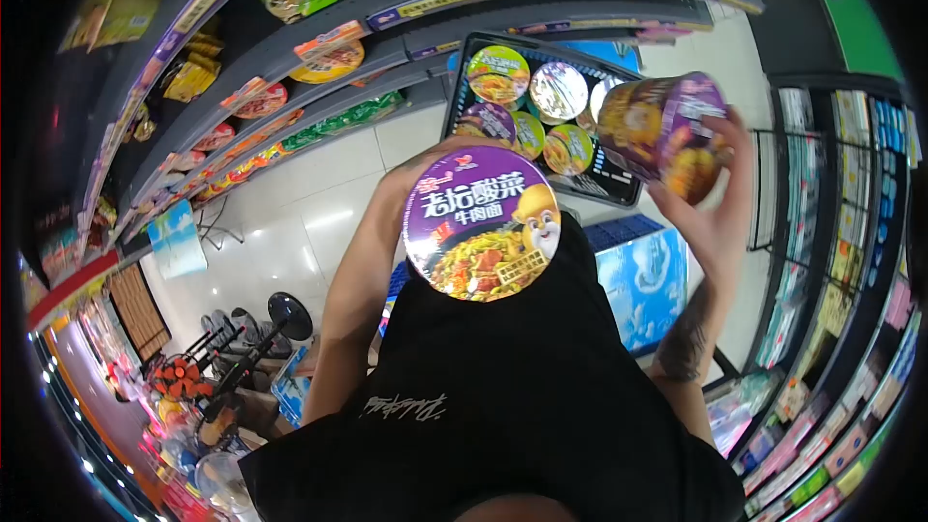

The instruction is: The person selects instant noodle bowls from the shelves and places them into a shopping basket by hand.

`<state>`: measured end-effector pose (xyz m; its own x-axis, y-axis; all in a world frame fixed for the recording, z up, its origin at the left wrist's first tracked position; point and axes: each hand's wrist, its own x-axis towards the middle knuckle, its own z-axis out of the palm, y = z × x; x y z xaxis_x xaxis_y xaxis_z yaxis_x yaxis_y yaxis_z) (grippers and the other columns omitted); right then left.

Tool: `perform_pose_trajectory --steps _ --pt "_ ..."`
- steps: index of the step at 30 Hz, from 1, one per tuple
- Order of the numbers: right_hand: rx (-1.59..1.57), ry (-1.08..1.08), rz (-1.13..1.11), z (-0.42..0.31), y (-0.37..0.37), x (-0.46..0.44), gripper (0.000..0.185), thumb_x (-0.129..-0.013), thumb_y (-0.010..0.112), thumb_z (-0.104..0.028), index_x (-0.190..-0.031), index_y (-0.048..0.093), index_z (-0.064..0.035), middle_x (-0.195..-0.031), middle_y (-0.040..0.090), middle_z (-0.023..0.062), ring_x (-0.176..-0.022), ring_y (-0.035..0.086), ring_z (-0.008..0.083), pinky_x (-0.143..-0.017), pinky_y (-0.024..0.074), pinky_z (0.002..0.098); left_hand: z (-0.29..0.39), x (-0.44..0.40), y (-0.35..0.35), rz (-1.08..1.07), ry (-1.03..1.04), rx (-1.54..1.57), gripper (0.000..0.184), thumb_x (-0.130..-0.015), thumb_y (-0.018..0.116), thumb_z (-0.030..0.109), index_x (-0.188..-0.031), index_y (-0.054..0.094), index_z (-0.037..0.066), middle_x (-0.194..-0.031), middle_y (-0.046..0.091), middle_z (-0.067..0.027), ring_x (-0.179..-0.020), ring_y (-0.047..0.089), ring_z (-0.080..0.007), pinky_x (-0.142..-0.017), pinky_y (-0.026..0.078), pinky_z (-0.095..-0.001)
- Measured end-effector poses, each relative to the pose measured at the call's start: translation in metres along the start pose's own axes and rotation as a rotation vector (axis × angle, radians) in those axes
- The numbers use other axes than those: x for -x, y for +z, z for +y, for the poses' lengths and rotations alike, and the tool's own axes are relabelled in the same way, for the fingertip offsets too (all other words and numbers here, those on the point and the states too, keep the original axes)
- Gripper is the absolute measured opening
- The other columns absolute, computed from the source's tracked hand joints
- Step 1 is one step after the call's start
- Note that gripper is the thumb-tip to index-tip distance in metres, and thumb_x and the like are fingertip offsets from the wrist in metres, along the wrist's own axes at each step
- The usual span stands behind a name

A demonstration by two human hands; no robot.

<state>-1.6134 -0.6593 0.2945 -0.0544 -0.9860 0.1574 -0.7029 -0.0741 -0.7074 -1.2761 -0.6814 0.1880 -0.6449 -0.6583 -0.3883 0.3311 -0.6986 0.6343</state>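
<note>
My left hand holds a purple instant noodle cup in front of my chest, its printed lid facing up at me. That cup hides most of the fingers. On the other side, my right hand is closed around a second purple noodle cup, tilted on its side, slightly blurred, by the right end of a black crate. Inside the crate are several noodle cups, among them a green-lidded cup, a silver-topped cup and a purple-lidded cup.
Shelves with noodle cups and packets run along the front and left. A rack of packaged goods stands at the right. Blue cloud-printed boxes sit beside my body. Black stands and a fan are at the lower left on the tiled floor.
</note>
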Motion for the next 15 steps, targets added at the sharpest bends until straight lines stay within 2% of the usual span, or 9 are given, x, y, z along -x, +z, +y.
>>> perform_pose_trajectory --steps 1,3,5,6,9,11,12,15 --pt "-0.043 -0.071 0.003 -0.020 -0.018 -0.003 0.080 -0.061 0.088 -0.028 -0.129 0.054 -0.0046 -0.148 0.039 0.0273 -0.133 0.046 0.0432 -0.107 0.0428 0.0478 0.006 -0.005 0.000 0.064 -0.142 0.074 0.034 -0.097 0.052 0.000 -0.131 0.055 -0.005 -0.125 0.064 -0.0213 -0.116 0.065 -0.0273 -0.101 0.053 -0.0374" --pt "-0.223 -0.171 0.046 -0.059 -0.029 -0.003 0.079 -0.060 0.086 -0.036 -0.127 0.057 -0.0047 -0.150 0.038 0.0296 -0.133 0.048 0.0431 -0.107 0.0429 0.0490 0.000 -0.011 -0.011 0.025 -0.094 -0.004 0.029 -0.100 0.058 0.013 -0.123 0.065 -0.002 -0.116 0.071 -0.0151 -0.100 0.071 -0.0214 -0.088 0.060 -0.0310" --pt "-0.081 -0.373 -0.018 -0.093 -0.035 -0.001 0.094 -0.061 0.090 -0.055 -0.129 0.056 -0.0006 -0.152 0.032 0.0333 -0.138 0.042 0.0440 -0.110 0.0405 0.0522 -0.002 -0.015 -0.016 0.000 -0.071 -0.029 0.030 -0.100 0.056 0.013 -0.125 0.063 -0.002 -0.119 0.069 -0.0152 -0.103 0.069 -0.0217 -0.090 0.058 -0.0317" --pt "-0.056 -0.450 -0.073 -0.104 -0.034 0.000 0.096 -0.059 0.090 -0.060 -0.126 0.058 -0.0007 -0.151 0.033 0.0355 -0.137 0.042 0.0479 -0.111 0.0390 0.0538 -0.003 -0.016 -0.016 -0.010 -0.065 -0.026 0.031 -0.101 0.055 0.014 -0.127 0.061 -0.002 -0.121 0.067 -0.0153 -0.105 0.068 -0.0219 -0.092 0.057 -0.0321" --pt "-0.017 -0.577 -0.292 -0.136 -0.025 0.007 0.089 -0.055 0.094 -0.050 -0.122 0.062 -0.0022 -0.146 0.039 0.0347 -0.131 0.045 0.0505 -0.106 0.0402 0.0571 -0.006 -0.013 -0.012 -0.021 -0.037 0.002 0.033 -0.102 0.052 0.015 -0.130 0.057 -0.001 -0.125 0.064 -0.0155 -0.110 0.065 -0.0223 -0.095 0.054 -0.0331" --pt "-0.005 -0.614 -0.411 -0.143 -0.009 0.011 0.087 -0.055 0.095 -0.046 -0.124 0.063 -0.0039 -0.147 0.038 0.0336 -0.129 0.044 0.0513 -0.105 0.0390 0.0587 -0.009 -0.010 -0.008 -0.026 -0.017 0.031 0.035 -0.102 0.050 0.015 -0.133 0.055 -0.001 -0.128 0.062 -0.0156 -0.113 0.063 -0.0227 -0.098 0.052 -0.0338" --pt "-0.012 -0.584 -0.444 -0.143 0.000 0.016 0.077 -0.062 0.089 -0.046 -0.124 0.066 -0.0057 -0.150 0.037 0.0311 -0.127 0.041 0.0538 -0.099 0.0398 0.0608 -0.012 -0.007 -0.004 -0.024 -0.007 0.059 0.035 -0.103 0.050 0.016 -0.134 0.054 0.000 -0.130 0.061 -0.0157 -0.114 0.062 -0.0228 -0.099 0.051 -0.0342" --pt "-0.066 -0.632 -0.488 -0.139 0.002 0.018 0.090 -0.057 0.093 -0.052 -0.129 0.062 -0.0059 -0.152 0.032 0.0308 -0.136 0.034 0.0539 -0.108 0.0344 0.0605 -0.015 0.008 0.006 -0.015 0.046 0.141 0.038 -0.104 0.047 0.017 -0.137 0.050 0.000 -0.134 0.057 -0.0158 -0.119 0.059 -0.0233 -0.103 0.049 -0.0352"
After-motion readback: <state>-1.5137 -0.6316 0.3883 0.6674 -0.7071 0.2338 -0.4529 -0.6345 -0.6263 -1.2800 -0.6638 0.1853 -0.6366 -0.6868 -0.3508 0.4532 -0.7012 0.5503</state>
